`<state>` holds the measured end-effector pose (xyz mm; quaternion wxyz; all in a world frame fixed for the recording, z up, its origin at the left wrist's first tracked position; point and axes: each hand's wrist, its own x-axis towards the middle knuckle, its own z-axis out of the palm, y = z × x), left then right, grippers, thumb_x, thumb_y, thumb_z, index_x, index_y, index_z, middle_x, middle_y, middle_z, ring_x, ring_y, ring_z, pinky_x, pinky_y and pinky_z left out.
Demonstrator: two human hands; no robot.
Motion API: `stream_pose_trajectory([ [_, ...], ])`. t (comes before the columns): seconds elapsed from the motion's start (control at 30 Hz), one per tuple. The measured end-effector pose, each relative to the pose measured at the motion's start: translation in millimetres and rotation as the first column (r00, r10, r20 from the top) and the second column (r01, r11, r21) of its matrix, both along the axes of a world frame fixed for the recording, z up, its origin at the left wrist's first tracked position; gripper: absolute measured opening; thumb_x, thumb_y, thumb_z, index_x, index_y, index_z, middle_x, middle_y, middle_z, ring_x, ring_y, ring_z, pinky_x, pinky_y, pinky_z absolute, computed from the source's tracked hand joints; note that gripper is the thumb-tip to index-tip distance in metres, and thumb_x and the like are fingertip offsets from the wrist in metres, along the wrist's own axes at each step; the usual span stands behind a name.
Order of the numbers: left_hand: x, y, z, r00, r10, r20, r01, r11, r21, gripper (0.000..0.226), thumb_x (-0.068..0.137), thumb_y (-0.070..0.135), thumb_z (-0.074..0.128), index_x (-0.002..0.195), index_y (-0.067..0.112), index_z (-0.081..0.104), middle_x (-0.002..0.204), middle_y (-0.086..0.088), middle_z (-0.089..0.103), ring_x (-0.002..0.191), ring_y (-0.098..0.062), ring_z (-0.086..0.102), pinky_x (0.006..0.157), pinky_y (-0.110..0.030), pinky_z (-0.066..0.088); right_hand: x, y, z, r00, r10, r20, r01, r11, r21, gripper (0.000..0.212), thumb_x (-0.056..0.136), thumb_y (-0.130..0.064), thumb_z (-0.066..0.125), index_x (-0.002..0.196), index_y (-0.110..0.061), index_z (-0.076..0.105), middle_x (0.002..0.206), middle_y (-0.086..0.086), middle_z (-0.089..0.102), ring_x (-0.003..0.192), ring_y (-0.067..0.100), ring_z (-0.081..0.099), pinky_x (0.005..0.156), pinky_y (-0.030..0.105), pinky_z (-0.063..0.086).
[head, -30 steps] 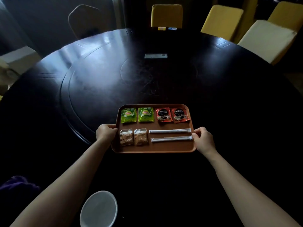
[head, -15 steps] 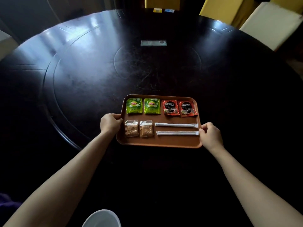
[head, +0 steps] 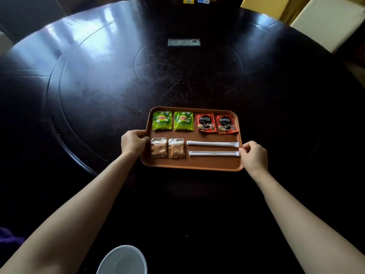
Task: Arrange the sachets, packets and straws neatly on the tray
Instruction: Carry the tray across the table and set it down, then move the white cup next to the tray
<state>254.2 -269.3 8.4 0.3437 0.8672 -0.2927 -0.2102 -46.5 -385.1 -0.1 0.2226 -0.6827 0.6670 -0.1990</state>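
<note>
A brown tray point(head: 193, 164) lies on the dark round table. Along its far row sit two green tea sachets point(head: 172, 121) and two red coffee sachets point(head: 216, 123). The near row holds two clear sugar packets point(head: 167, 147) at the left and two white wrapped straws point(head: 213, 148) lying parallel at the right. My left hand point(head: 132, 142) grips the tray's left edge. My right hand point(head: 254, 154) grips the right edge, fingertips beside the straw ends.
A white bowl point(head: 123, 261) stands at the near table edge, between my forearms. A small flat card point(head: 184, 42) lies beyond the table's centre. Yellow and cream chairs point(head: 324, 22) stand at the far right. The table's inner disc point(head: 98, 76) shines at left.
The tray, held at both sides, has slid a little away from me and rightward on the table. Items on it kept their places. The view tilted further down.
</note>
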Motion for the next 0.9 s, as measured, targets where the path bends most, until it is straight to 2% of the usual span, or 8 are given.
stream_pose_trajectory([
  [0.23,-0.8,20.6,5.5,0.982,-0.155,0.104,0.150,0.987,0.054,0.029,0.078,0.008,0.063,0.107,0.010,0.070,0.110,-0.013,0.071,0.104,-0.024,0.063,0.086,-0.025,0.042,-1.0,6.3,4.7,0.999,0.034,-0.006,-0.033,0.998,0.058,0.019,0.085,-0.010,0.056,0.100,0.001,0.062,0.106,0.020,0.064,0.093,0.032,0.060,0.072,0.028,0.042],
  [0.37,1.4,45.9,5.5,0.953,-0.262,0.150,0.251,0.964,0.084,0.029,0.076,0.009,0.066,0.105,0.012,0.070,0.103,-0.012,0.072,0.097,-0.025,0.064,0.083,-0.027,0.043,4.1,20.9,8.5,0.998,0.025,-0.050,-0.020,0.995,0.098,0.028,0.089,-0.009,0.049,0.114,0.001,0.055,0.121,0.023,0.051,0.105,0.035,0.054,0.088,0.036,0.045],
  [0.47,6.2,74.9,1.7,0.941,-0.261,0.214,0.249,0.965,0.080,0.032,0.075,0.008,0.065,0.107,0.012,0.067,0.099,-0.014,0.068,0.093,-0.030,0.064,0.086,-0.036,0.048,11.2,45.8,10.3,0.994,0.000,-0.110,0.002,1.000,0.022,0.035,0.089,-0.005,0.045,0.124,-0.001,0.046,0.128,0.022,0.044,0.118,0.035,0.042,0.094,0.040,0.042],
  [0.53,8.9,100.0,-3.3,0.939,-0.228,0.257,0.219,0.974,0.061,0.033,0.077,0.008,0.065,0.110,0.011,0.066,0.103,-0.015,0.065,0.096,-0.032,0.062,0.087,-0.039,0.049,14.6,67.7,10.1,0.990,0.032,-0.135,-0.044,0.995,-0.090,0.040,0.087,-0.001,0.045,0.127,0.000,0.042,0.127,0.024,0.043,0.116,0.038,0.039,0.095,0.042,0.040],
  [0.67,11.9,160.2,-18.8,0.906,-0.190,0.378,0.178,0.982,0.068,0.033,0.082,0.008,0.062,0.114,0.010,0.065,0.116,-0.014,0.062,0.111,-0.032,0.053,0.096,-0.038,0.042,25.8,124.0,6.8,0.966,0.245,-0.083,-0.258,0.939,-0.230,0.034,0.081,-0.006,0.049,0.114,0.003,0.053,0.116,0.026,0.054,0.107,0.043,0.048,0.096,0.043,0.037],
  [0.73,13.9,189.0,-30.6,0.890,-0.194,0.413,0.174,0.981,0.087,0.037,0.082,0.008,0.062,0.119,0.011,0.062,0.125,-0.015,0.059,0.119,-0.033,0.049,0.102,-0.039,0.037,32.9,163.5,2.4,0.880,0.474,-0.004,-0.468,0.866,-0.175,0.034,0.081,-0.021,0.043,0.104,-0.002,0.059,0.104,0.021,0.060,0.096,0.039,0.054,0.091,0.032,0.035],
  [0.8,15.5,212.8,-44.1,0.893,-0.188,0.409,0.150,0.981,0.123,0.042,0.083,0.011,0.063,0.124,0.011,0.058,0.133,-0.018,0.054,0.125,-0.035,0.045,0.106,-0.042,0.035,39.0,205.9,-0.4,0.726,0.684,0.076,-0.683,0.729,-0.037,0.040,0.082,-0.035,0.041,0.104,-0.007,0.060,0.101,0.014,0.063,0.094,0.031,0.054,0.087,0.025,0.032],
  [0.9,13.5,237.7,-61.0,0.901,-0.207,0.380,0.137,0.970,0.203,0.048,0.085,0.018,0.061,0.131,0.012,0.051,0.143,-0.019,0.044,0.134,-0.035,0.037,0.111,-0.043,0.027,43.9,254.8,-4.5,0.526,0.820,0.224,-0.850,0.497,0.175,0.068,0.079,-0.068,0.034,0.113,-0.014,0.055,0.110,0.006,0.060,0.103,0.021,0.050,0.092,0.022,0.035],
])
